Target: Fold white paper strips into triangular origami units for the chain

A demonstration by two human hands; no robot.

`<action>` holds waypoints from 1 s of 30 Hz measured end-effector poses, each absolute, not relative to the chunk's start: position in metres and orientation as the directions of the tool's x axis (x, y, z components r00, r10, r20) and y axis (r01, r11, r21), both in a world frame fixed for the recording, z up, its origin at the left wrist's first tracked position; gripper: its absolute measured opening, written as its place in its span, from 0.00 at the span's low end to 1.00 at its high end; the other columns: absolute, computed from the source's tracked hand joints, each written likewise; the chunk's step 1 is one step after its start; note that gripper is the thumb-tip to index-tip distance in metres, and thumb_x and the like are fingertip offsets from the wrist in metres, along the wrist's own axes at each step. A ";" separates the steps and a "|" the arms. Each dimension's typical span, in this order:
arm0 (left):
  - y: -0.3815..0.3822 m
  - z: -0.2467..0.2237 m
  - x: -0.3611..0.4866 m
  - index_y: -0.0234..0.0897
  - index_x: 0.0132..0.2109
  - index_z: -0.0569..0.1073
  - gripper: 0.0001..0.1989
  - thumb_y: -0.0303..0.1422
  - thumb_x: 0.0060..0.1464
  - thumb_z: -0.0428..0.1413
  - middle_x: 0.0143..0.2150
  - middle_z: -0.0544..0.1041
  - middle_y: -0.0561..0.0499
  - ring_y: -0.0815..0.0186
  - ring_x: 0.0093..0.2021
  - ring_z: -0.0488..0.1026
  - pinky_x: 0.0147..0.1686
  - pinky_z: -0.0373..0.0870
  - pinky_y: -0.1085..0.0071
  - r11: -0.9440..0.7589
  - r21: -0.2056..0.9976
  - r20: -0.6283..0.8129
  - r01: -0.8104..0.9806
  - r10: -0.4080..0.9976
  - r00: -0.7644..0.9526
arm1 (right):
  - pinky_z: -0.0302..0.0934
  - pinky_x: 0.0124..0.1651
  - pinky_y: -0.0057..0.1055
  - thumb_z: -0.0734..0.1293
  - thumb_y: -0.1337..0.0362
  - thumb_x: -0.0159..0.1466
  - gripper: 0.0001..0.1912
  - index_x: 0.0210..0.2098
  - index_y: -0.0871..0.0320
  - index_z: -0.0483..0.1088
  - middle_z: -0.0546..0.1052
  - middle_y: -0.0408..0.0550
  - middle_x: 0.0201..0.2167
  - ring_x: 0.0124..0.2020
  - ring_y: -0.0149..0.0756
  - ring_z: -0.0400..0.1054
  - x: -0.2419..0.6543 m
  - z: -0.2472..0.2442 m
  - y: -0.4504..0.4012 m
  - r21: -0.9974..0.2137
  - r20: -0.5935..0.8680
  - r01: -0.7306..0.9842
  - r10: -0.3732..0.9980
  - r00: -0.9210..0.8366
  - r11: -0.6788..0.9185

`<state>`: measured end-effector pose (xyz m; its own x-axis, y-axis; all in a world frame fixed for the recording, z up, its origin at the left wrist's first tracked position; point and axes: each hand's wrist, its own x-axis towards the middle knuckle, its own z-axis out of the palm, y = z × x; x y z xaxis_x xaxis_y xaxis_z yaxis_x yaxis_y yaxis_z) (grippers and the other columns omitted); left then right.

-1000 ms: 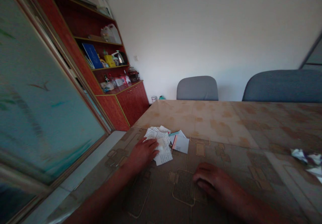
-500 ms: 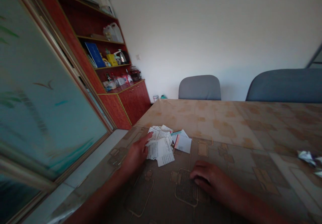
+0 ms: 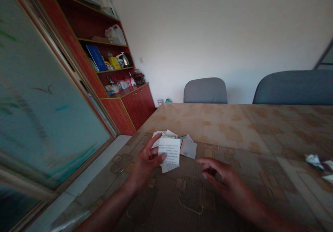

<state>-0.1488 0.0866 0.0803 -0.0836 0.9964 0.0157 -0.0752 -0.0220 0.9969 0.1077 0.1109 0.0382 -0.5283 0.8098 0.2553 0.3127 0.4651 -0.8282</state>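
Note:
Between the thumb and fingers of my left hand (image 3: 145,162) is a white printed card (image 3: 170,150), tilted up with lines of dark text facing me. Behind and under it, a loose pile of printed paper cards (image 3: 170,133) lies on the table, partly hidden by the held card. A paler card (image 3: 189,149) with a coloured edge rests at the pile's right side. My right hand (image 3: 218,173) hovers over the tablecloth to the right of the pile, thumb and forefinger apart, holding nothing.
A patterned tablecloth (image 3: 234,127) covers the large table. Crumpled paper scraps (image 3: 314,162) lie at the far right. Two grey chairs, one of them the nearer-centre chair (image 3: 205,90), stand behind the table. A red shelf cabinet (image 3: 137,103) and a frosted glass door (image 3: 52,96) are on the left.
My left hand has picked a printed card off the pile and raised it. My right hand has lifted slightly and its fingers have spread.

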 end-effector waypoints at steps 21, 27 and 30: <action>0.067 0.059 -0.068 0.33 0.61 0.59 0.26 0.40 0.61 0.53 0.40 0.79 0.43 0.60 0.37 0.78 0.39 0.74 0.62 0.096 0.987 -0.071 -0.132 0.980 0.186 | 0.64 0.32 0.29 0.67 0.51 0.62 0.15 0.36 0.57 0.70 0.78 0.46 0.29 0.30 0.35 0.72 0.151 0.050 0.090 -0.998 -0.011 -0.058 0.907 -0.421 -0.038; 0.050 0.051 -0.042 0.40 0.62 0.59 0.36 0.31 0.49 0.64 0.44 0.77 0.46 0.60 0.43 0.75 0.45 0.69 0.63 0.013 1.000 -0.008 -0.014 0.940 0.340 | 0.67 0.32 0.31 0.67 0.51 0.62 0.16 0.43 0.54 0.67 0.79 0.48 0.32 0.31 0.39 0.74 0.168 0.042 0.063 -0.999 -0.051 0.003 0.936 -0.348 -0.053; 0.046 0.044 -0.025 0.40 0.63 0.58 0.34 0.30 0.50 0.61 0.39 0.77 0.49 0.62 0.38 0.76 0.38 0.69 0.66 0.073 0.996 -0.048 -0.049 0.916 0.399 | 0.69 0.32 0.32 0.65 0.52 0.64 0.15 0.45 0.54 0.66 0.78 0.46 0.29 0.31 0.40 0.75 0.177 0.034 0.052 -0.995 -0.047 0.095 0.945 -0.323 -0.017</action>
